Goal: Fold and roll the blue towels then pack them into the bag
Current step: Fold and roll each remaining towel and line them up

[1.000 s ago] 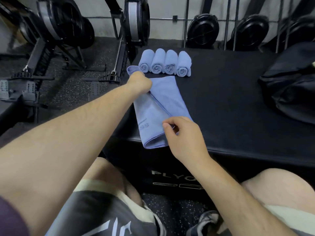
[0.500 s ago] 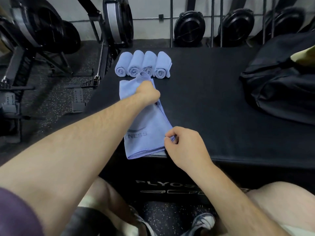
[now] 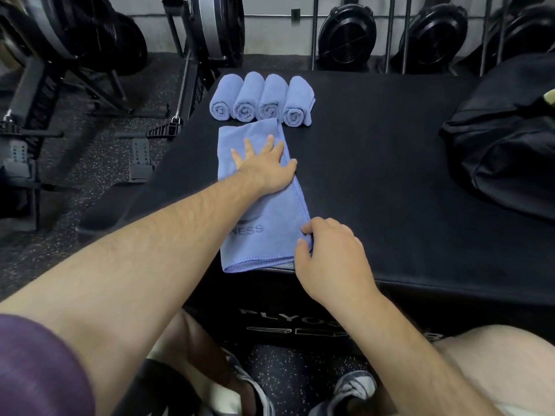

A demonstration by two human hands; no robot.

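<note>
A blue towel (image 3: 264, 232), folded into a long strip, lies on the black plyo box (image 3: 375, 175) and reaches its front edge. My left hand (image 3: 264, 166) presses flat on the towel's far half with fingers spread. My right hand (image 3: 327, 253) pinches the towel's near right corner between thumb and fingers. Several rolled blue towels (image 3: 261, 99) lie side by side in a row just beyond the flat one. The black bag (image 3: 504, 139) sits at the right of the box top.
Rowing machines (image 3: 90, 55) stand on the speckled floor at the left. More black machines (image 3: 345, 34) line the back wall. My knees and shoes (image 3: 354, 388) are below the box's front face.
My left hand has let go of the far edge, opened, and now lies flat on the towel. The towel's top layer has been laid down flat. My right hand still holds the near corner.
</note>
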